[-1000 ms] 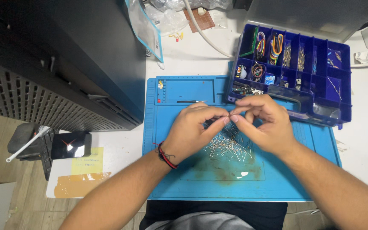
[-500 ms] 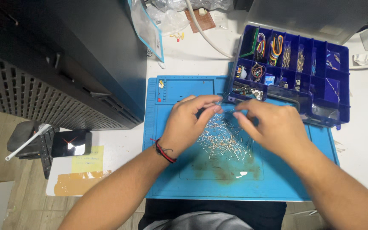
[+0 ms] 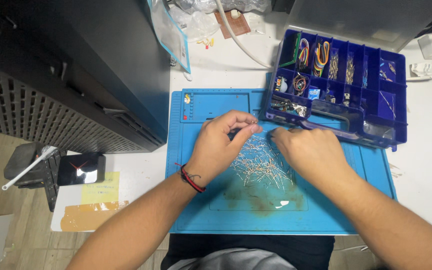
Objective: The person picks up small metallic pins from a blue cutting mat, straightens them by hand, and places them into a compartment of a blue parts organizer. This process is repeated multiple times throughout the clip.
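Wires (image 3: 261, 162) lie beneath left hand (image 3: 221, 145) fingertips (image 3: 253, 127).

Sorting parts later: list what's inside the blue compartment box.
The blue compartment box holds coloured jumper wires, small wire-legged components and dark parts near a shiny foil bag. Its front compartments are partly hidden behind the handle; finer detail is unreadable.

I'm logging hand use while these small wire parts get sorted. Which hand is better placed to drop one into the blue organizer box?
Probably the right hand: it lies nearest the blue organizer box. The left hand pinches something small above the pile of wire parts, farther away.
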